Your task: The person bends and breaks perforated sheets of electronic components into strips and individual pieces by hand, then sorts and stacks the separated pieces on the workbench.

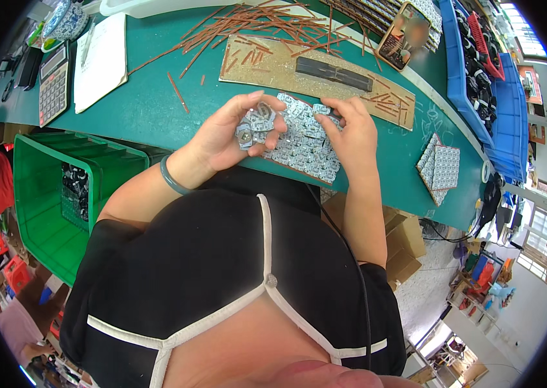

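While the left hand (231,132) curls shut on loose small parts (254,123), the panel (306,139) lies at the table (144,110) edge, long axis slanting away-left to near-right, right hand (351,132) pinching its far end; rods (254,29) beyond.

A flat panel of small grey-white square parts (306,145), joined in rows like a grid, lies tilted at the near edge of the green bench, just above picture centre, its long side running from eleven o'clock down to five o'clock. At its nine o'clock side, a loose cluster of the same small parts (254,123), some with round dark centres, sits bunched and overlapping.
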Tool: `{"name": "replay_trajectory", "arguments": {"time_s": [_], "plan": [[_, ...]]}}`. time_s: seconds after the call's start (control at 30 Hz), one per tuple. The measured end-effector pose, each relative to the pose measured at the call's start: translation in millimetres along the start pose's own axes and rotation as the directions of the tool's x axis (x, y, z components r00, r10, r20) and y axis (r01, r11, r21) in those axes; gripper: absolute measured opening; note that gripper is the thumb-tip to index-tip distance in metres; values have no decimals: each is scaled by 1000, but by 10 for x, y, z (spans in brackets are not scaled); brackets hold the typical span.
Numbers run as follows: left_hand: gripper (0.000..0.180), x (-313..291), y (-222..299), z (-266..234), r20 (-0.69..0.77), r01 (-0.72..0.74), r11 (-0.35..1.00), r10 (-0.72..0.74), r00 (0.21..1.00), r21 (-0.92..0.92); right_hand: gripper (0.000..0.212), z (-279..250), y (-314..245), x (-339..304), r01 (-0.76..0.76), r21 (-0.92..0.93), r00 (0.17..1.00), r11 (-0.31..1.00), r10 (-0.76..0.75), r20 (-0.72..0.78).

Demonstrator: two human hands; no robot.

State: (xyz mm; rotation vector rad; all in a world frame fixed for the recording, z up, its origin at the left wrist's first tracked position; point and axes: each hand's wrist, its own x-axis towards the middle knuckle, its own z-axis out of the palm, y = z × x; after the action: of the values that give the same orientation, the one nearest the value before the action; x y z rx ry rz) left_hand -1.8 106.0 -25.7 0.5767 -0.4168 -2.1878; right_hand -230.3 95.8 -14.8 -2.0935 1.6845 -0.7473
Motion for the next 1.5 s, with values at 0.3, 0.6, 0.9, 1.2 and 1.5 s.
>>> {"name": "replay_trajectory", "arguments": {"time_s": [0.3,0.6,0.9,1.2,1.5], "plan": [[31,3,-21,0,-57,41,967,-28,998,250,17,-55,-237,-80,184,432,982,883,-146,-120],[23,2,-47,83,24,92,974,-99,995,205,22,-50,-507,-136,332,430,943,840,-281,-179],[22,15,-17,-115,178,49,998,-41,983,-42,23,-50,-300,-169,163,552,980,818,-70,-187],[36,1,44,-225,245,22,965,44,968,-260,28,106,-288,44,254,-93,965,963,-245,94],[28,27,42,-284,281,40,924,74,957,-380,19,104,-184,41,6,367,1000,930,-13,17]]}}
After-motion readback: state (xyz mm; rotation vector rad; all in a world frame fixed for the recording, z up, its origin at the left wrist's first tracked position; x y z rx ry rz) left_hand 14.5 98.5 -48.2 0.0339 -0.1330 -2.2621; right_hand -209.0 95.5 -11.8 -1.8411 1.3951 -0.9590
